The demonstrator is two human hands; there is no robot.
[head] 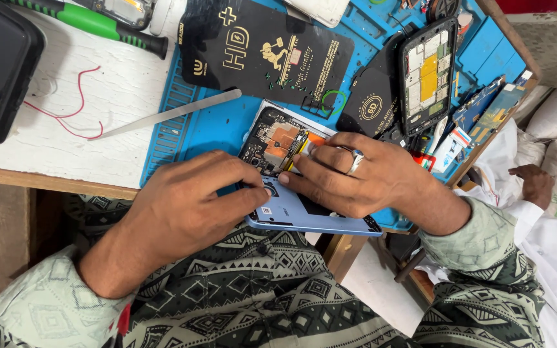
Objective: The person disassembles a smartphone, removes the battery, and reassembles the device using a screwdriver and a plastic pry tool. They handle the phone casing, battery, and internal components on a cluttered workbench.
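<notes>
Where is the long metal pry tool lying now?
In the head view, the metal pry tool lies upper left of both hands, bridging the white tabletop and the blue mat, below the green screwdriver.

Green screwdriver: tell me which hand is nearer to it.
Left. The left hand lies below the green screwdriver, on the phone's near edge; the right hand rests farther right, fingers on the opened phone.
</notes>
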